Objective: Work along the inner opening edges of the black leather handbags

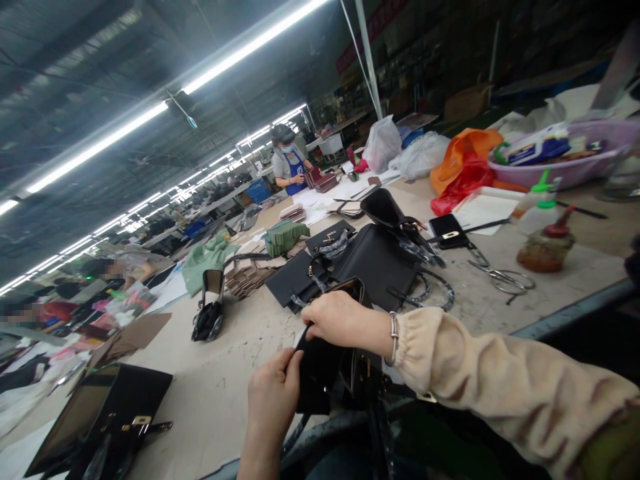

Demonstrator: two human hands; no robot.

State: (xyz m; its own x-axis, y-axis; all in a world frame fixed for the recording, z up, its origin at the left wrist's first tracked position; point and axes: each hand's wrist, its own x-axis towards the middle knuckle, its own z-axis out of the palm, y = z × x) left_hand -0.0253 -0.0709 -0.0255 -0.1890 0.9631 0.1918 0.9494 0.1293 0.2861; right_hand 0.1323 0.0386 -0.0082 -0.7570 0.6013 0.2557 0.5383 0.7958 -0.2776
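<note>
Left hand (273,397) pinched shut on the upper edge of a small black leather handbag (325,373), thumb and fingers closed over the rim. Right hand (333,320) curled down over the bag's open top from the far side, fingers clamped on the same rim, a silver bangle (394,337) at the wrist and a beige gathered sleeve (500,373) behind it. Bag held upright at the near edge of the pale worktop (220,393), between the two hands and partly over the edge.

Just beyond the right hand, a pile of flat black leather handbags with gold clasps (370,263), their wrapped handles trailing toward the right. Farther right of that hand, steel scissors (505,279) lying flat, then a squat brown glue bottle with a red cap (547,247). Well beyond, a lilac plastic basin (565,170) filled with packets, and an orange plastic bag (463,157) beside it.

Left of the left hand, a black open-topped handbag with a gold turn-lock (107,417) at the worktop's near corner. Ahead of the left hand, a small upright black bag with a shiny flap (210,310). Far across the worktop, a person in a blue apron (290,163) handling dark red pieces.
</note>
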